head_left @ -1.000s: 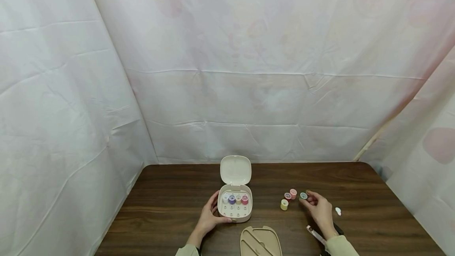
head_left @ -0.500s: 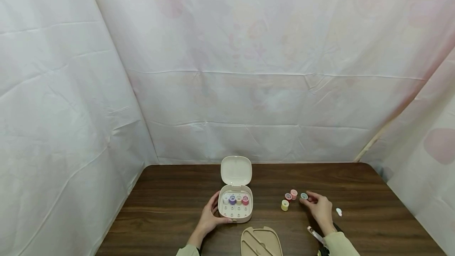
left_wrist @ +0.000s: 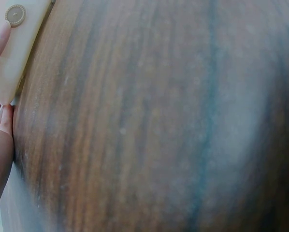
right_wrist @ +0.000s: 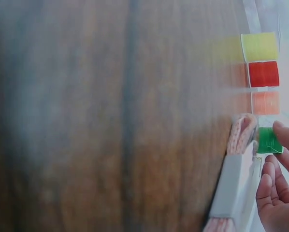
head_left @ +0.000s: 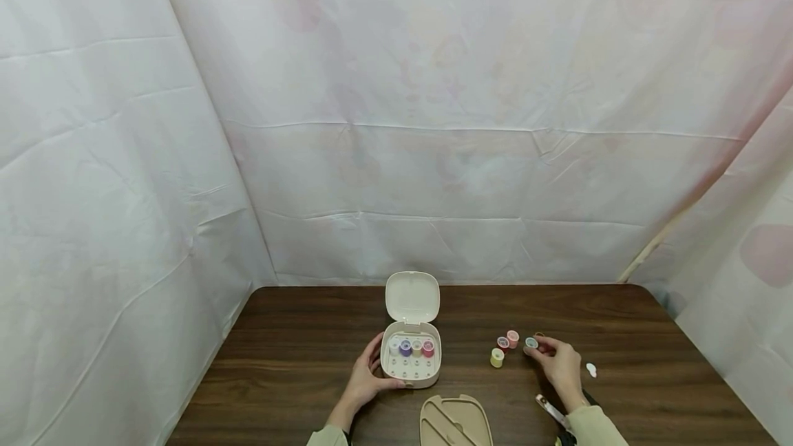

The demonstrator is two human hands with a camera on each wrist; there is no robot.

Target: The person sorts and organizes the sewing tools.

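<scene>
My left hand (head_left: 365, 378) grips the cream sewing box (head_left: 435, 372) at its near left corner. The thumb lies along the front by the round clasp (left_wrist: 15, 15), and the other fingers are at the left side. Inside, a row of thread spools, white, purple (head_left: 405, 347), cream and pink-red (head_left: 427, 348), stands on a tray with several bare pegs. The lid (head_left: 411, 296) is raised at the back. To the right, my right hand (head_left: 560, 369) pinches a green thread spool (right_wrist: 268, 140) between thumb and fingers, at the tabletop.
Yellow (head_left: 497, 358), red (head_left: 503, 343) and pink (head_left: 513, 338) spools stand left of my right hand. A beige grooved tray (head_left: 456, 422) lies at the front. A pink folded band in a white wrap (right_wrist: 226, 186) lies by the right wrist; a small white piece (head_left: 591, 369) is farther right.
Hardly anything differs. The right index finger dips slightly at the green spool, while the left hand stays on the sewing box.
</scene>
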